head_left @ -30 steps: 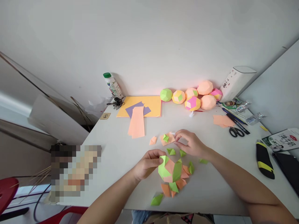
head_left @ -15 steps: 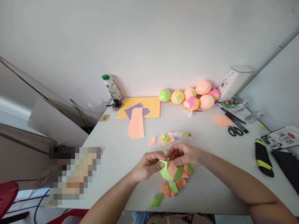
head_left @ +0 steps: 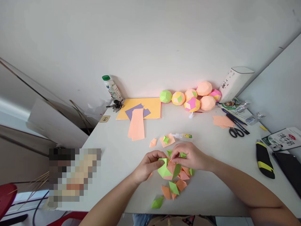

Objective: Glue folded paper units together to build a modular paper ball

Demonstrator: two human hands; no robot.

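Note:
My left hand (head_left: pixel 147 166) is closed on the left side of a half-built paper model (head_left: pixel 168 169) of green and peach folded pieces, held just above the white table (head_left: pixel 113 157). My right hand (head_left: pixel 189 157) pinches the same model from the top right. Loose green and peach folded units (head_left: pixel 172 190) lie under and in front of the model. A small glue bottle (head_left: pixel 182 136) lies on the table just beyond my right hand, beside a peach sheet with a green unit (head_left: pixel 166 140).
Finished paper balls (head_left: pixel 192 97) line the back wall beside a white box (head_left: pixel 234 83). A yellow sheet with purple and peach paper (head_left: pixel 138 114), a bottle (head_left: pixel 111 86) and keys sit back left. Scissors (head_left: pixel 236 131), pens and a black-yellow knife (head_left: pixel 264 161) lie at right.
My right hand left the glue bottle lying on the table and came back to the model, joining the left hand on it. The model turned slightly.

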